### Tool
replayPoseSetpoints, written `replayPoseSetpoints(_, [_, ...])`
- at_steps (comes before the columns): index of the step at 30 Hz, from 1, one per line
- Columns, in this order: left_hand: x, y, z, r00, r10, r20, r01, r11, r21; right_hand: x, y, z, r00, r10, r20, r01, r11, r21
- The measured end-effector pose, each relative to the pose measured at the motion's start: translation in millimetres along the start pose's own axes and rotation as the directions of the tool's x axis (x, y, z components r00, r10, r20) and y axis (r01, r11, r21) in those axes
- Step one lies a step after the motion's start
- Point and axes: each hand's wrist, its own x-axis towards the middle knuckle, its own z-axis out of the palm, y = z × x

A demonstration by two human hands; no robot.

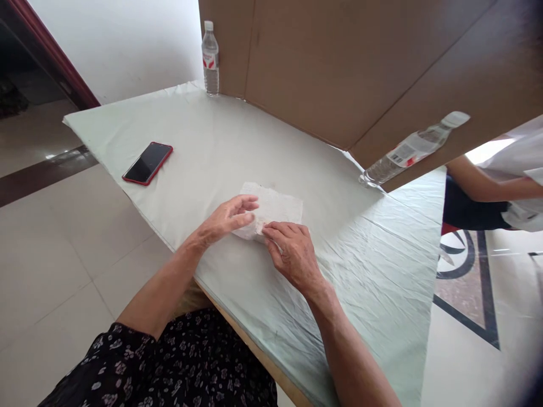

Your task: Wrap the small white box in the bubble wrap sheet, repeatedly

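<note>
A white tissue (278,206) lies on the pale green cloth of the table in front of me, its edges uneven. Over its left side is my left hand (229,217), thumb and fingers apart, with nothing between them. My right hand (292,249) bends over the near edge of the tissue. Its fingers are drawn together, and the fingertips meet a small pale, brownish-flecked bit (260,226) on the tissue. Whether this bit is a loose piece or a fold of the tissue, I cannot tell.
A phone (148,163) in a red case lies at the left. A tall cardboard panel (305,68) stands behind, with one upright water bottle (210,59) and another bottle (413,150) that looks tilted against it. Beyond the panel, a person's arm (483,181) shows at right.
</note>
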Motion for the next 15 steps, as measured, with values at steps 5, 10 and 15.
replayPoseSetpoints(5, [-21.2, 0.5, -10.9, 0.995, -0.066, -0.072, 0.087, 0.933, 0.350, -1.1, -0.1, 3.1, 1.000, -0.001, -0.001, 0.001, 0.999, -0.054])
replayPoseSetpoints(10, [-4.4, -7.6, 2.0, 0.971, -0.103, -0.218, 0.199, 0.851, 0.486, -0.2, -1.9, 7.3, 1.000, 0.006, 0.006, -0.006, 0.995, -0.104])
replayPoseSetpoints(15, [9.5, -6.0, 1.9, 0.969, -0.163, -0.187, 0.248, 0.671, 0.699, 0.9, -5.2, 10.1, 1.000, 0.016, 0.014, -0.013, 0.987, -0.159])
